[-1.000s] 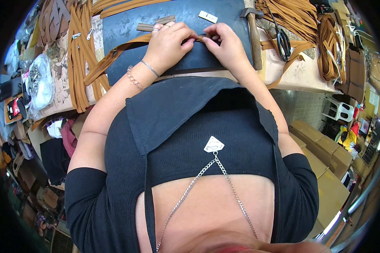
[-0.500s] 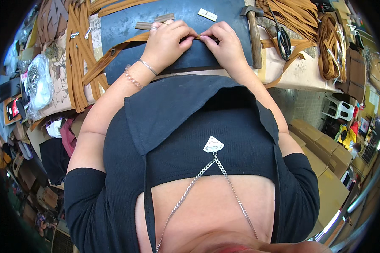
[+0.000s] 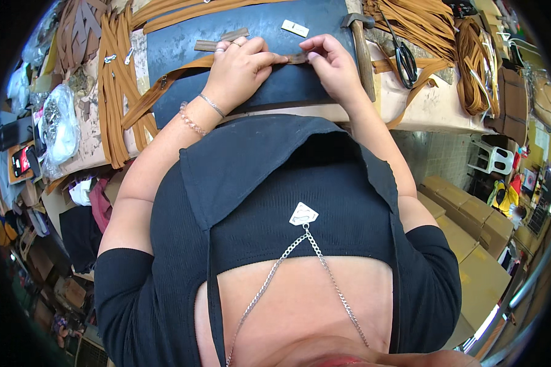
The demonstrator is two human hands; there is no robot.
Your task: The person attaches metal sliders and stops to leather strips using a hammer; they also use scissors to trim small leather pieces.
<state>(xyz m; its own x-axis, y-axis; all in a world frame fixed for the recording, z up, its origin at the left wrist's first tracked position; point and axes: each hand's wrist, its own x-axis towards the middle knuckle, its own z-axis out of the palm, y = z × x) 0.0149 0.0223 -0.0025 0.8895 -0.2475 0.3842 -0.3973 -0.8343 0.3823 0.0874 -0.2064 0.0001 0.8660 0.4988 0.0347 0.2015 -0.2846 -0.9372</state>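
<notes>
A tan zipper strip (image 3: 193,64) crosses the dark mat (image 3: 294,88) from the left and passes under my left hand (image 3: 242,70). My left fingers are closed on its end. Between my hands lies a short dark-brown piece (image 3: 297,59), flat at the end of the strip. My right hand (image 3: 337,67) has its thumb at the right end of this piece, the index finger bent above it. Its other fingers are curled and partly hidden. Beyond my left hand rest two brown strips (image 3: 208,46), and a small pale rectangular block (image 3: 295,28) lies farther right.
A hammer (image 3: 364,55) lies along the mat's right edge, with black-handled scissors (image 3: 405,67) beside it. Tan zipper strips are heaped at the right (image 3: 416,27) and spread at the left (image 3: 113,92). A clear plastic bag (image 3: 60,125) sits at the table's left edge.
My right hand has moved slightly right, away from my left fingertips. The dark-brown piece now shows between the hands, where the fingertips were nearly meeting before.
</notes>
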